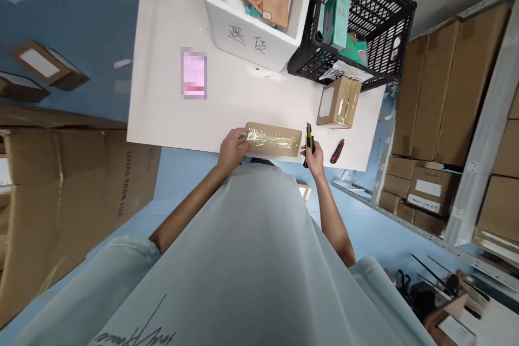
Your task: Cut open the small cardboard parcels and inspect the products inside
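Observation:
A long cardboard box point(273, 139), sealed with shiny clear tape, lies flat at the near edge of the white table. My left hand point(234, 148) grips its left end, fingers over the taped top. In my right hand point(315, 159) is a black and yellow box cutter point(309, 139), pointing away from me beside the box's right end. Whether its blade is out is too small to tell. Just right of that hand, a red and black box cutter point(337, 151) rests on the table. Behind it stands a smaller taped cardboard box point(339, 101).
At the back of the table point(166, 65) stand a white foam bin point(243, 38) with torn packaging and a black plastic crate point(381, 27) holding green boxes. A blurred pink item point(194, 74) lies on the left. Shelves of cartons point(433, 92) line the right; a big carton point(81, 189) stands left.

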{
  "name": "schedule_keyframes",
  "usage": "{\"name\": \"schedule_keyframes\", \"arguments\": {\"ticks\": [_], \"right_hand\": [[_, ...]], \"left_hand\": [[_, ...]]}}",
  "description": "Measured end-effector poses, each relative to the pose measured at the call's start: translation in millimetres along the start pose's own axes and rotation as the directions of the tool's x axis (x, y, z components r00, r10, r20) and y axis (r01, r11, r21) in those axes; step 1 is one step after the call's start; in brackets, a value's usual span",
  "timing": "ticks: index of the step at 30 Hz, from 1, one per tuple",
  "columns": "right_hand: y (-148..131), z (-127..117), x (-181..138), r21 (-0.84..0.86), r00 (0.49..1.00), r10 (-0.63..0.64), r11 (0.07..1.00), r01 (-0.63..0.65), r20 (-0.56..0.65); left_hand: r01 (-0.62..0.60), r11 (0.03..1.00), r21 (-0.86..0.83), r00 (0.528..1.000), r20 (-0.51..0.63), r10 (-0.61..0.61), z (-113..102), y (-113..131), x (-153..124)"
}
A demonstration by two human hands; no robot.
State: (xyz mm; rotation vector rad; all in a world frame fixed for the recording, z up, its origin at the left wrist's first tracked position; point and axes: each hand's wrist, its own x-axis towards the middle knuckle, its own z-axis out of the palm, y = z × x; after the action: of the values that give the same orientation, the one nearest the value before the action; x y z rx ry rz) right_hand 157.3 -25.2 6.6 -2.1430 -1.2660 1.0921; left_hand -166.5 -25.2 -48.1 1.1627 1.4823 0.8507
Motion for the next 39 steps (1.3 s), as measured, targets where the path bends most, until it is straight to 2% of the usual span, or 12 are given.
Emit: {"name": "schedule_keyframes", "arguments": {"ticks": [3,5,8,12,16,21,24,31,39], "right_hand": [[-23,-11,-12,-0.223,0.995,-0.08,0.971,0.091,0.054],[-44,-10,-20,-0.39,0.979,-0.141,0.901,0.188,0.146],[-78,3,-33,-0.57,0.917,-0.204,0.732,0.375,0.342],[-113,28,-44,-0.675,0.827,-0.155,0.506,0.536,0.54],[-134,45,-47,-0.753,0.807,-0.075,0.32,0.576,0.586],[-150,53,-47,-0.798,0.81,-0.001,0.167,0.579,0.587],[-154,55,-46,-0.803,0.806,0.031,0.127,0.583,0.59],[-156,57,-42,-0.799,0.802,0.036,0.117,0.59,0.597],[-171,59,-32,-0.761,0.76,0.047,0.088,0.643,0.648]], "left_hand": [[-0.036,0.999,-0.01,0.998,0.057,0.036,-2,-5,6],[-0.031,0.999,-0.04,0.995,0.088,0.034,-4,-11,12],[-0.009,0.995,-0.096,0.993,0.119,0.02,-6,-19,21],[0.008,0.988,-0.151,0.991,0.13,0.012,-5,-23,25],[0.006,0.984,-0.18,0.991,0.13,0.017,-1,-23,22],[0.006,0.983,-0.185,0.992,0.122,0.016,2,-24,21],[0.01,0.983,-0.181,0.991,0.13,0.014,2,-23,20],[0.033,0.985,-0.167,0.987,0.162,-0.005,-1,-18,20],[0.047,0.989,-0.139,0.987,0.16,-0.025,0,-20,24]]}}
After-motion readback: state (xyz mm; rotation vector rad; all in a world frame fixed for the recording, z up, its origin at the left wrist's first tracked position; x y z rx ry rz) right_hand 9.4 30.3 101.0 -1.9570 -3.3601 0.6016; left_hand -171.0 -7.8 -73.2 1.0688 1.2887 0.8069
